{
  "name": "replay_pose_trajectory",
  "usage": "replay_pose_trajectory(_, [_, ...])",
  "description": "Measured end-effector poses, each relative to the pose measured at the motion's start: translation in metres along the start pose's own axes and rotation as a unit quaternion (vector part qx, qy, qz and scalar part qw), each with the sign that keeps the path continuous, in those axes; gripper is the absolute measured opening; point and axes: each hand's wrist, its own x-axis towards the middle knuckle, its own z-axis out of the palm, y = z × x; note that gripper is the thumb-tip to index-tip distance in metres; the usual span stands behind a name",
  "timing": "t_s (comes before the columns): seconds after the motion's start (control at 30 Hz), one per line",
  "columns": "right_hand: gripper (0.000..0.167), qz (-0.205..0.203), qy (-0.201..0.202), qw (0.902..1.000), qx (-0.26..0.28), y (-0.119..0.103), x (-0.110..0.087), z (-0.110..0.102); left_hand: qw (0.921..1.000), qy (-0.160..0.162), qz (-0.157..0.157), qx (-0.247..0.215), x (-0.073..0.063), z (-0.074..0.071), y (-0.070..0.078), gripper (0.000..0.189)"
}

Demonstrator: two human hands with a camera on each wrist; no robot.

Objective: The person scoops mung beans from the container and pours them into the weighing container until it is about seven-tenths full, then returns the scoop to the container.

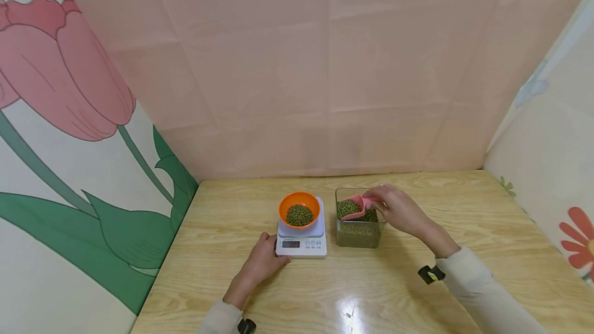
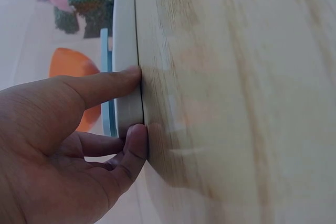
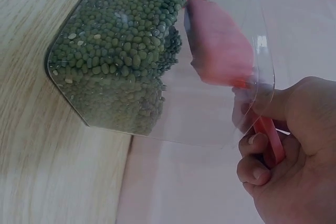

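Observation:
My right hand (image 1: 396, 209) grips the handle of a pink scoop (image 1: 355, 208) over a clear square container (image 1: 357, 236) of green mung beans (image 3: 121, 35). In the right wrist view the scoop's bowl shows through the clear wall, above the beans' surface. Left of the container stands a white digital kitchen scale (image 1: 301, 249) with an orange bowl (image 1: 299, 198) on its platform. Mung beans (image 1: 299, 215) cover the bowl's bottom. My left hand (image 1: 264, 259) holds the scale's near left corner, thumb on the front edge and fingers at the side. The display digits are too small to read.
Everything stands on a light wood-grain table (image 1: 223, 215). Behind it hangs a pinkish cloth backdrop (image 1: 278, 92). A wall with a painted tulip (image 1: 83, 66) borders the left side, and a pale wall with a red flower (image 1: 580, 238) the right.

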Motion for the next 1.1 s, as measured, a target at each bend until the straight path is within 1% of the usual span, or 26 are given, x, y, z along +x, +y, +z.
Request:
replay_pose_trajectory(0.47, [0.018,0.02,0.006,0.9995,0.024,0.0044,-0.0019,0.0006,1.0,-0.001,0.001,-0.003,-0.0003,-0.0001,0.0004,0.059])
replay_pose_trajectory(0.83, [0.017,0.035,0.013,0.9989,0.029,0.0063,-0.0037,0.0004,1.0,0.0,0.004,-0.003,-0.0004,0.0,-0.0009,0.057])
replay_pose_trajectory(1.1, [0.02,0.041,0.022,0.9984,0.033,0.0089,-0.0053,-0.0026,1.0,-0.003,-0.002,-0.006,-0.0003,0.0,-0.0001,0.059])
